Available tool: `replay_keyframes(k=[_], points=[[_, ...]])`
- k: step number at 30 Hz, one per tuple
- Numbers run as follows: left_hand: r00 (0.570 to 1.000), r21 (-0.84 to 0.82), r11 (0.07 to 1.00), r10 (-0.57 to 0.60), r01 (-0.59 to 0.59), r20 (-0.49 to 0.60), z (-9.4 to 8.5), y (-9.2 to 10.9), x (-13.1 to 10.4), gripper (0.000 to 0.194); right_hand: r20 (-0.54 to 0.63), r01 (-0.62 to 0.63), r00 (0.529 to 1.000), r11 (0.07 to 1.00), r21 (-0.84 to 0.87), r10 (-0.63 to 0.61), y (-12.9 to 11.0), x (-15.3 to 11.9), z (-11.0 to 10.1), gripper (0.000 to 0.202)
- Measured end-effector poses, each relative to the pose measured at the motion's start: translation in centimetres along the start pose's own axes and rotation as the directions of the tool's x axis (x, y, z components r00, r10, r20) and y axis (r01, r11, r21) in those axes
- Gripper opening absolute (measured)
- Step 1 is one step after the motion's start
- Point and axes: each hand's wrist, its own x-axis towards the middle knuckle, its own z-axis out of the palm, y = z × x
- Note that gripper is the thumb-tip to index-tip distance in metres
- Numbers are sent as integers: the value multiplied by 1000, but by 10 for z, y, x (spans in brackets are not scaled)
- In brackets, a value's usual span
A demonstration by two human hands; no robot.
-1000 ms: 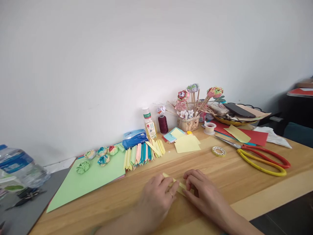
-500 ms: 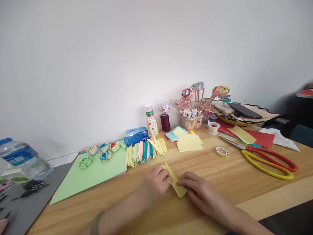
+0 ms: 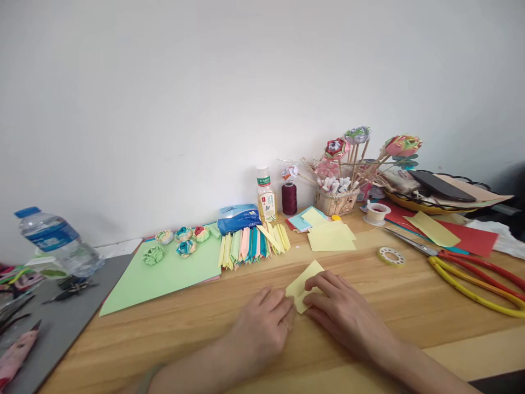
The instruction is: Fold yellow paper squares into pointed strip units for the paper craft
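Note:
A small piece of yellow paper [image 3: 304, 277] lies at a slant on the wooden table between my two hands, its far end pointing away to the right. My left hand [image 3: 264, 323], with a ring on one finger, is closed at the near left corner of the paper. From the right, my right hand [image 3: 340, 303] grips the paper with bent fingers, covering part of its right side. Just beyond lie a row of folded paper strips [image 3: 250, 244] in several colours and a stack of yellow paper pieces [image 3: 331, 238].
Scissors [image 3: 435, 253] and a tape roll [image 3: 391, 256] lie at right. Several paper flowers [image 3: 186, 248] rest on green sheets [image 3: 164, 287] at left. Along the wall stand a bottle [image 3: 267, 197], a thread spool [image 3: 289, 198] and a basket [image 3: 338, 202]. A water bottle [image 3: 61, 241] leans far left.
The paper has turned from leaning left to leaning right and looks wider. My left hand has come back toward me to its near corner. The view has swung slightly left.

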Motion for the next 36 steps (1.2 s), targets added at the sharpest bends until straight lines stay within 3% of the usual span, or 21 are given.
replay_keyframes(k=[4,9,17,27,36], points=[[999,-60,998,-31,33,25,-1,-1,-3,25,102,12,995,996,93,-22,5,2,-3,19],[994,-115,988,-99,104,50,-5,-2,-1,29,110,-47,993,987,154,30,8,2,-2,22],[997,-138,989,-49,56,54,-2,0,-8,31,168,-150,979,963,222,113,7,2,-6,12],[1000,-89,996,-28,28,7,0,4,-7,27,111,-263,963,939,222,244,3,7,9,15],[998,-81,995,-63,62,-7,5,9,-7,27,41,-248,969,939,238,245,2,7,17,15]])
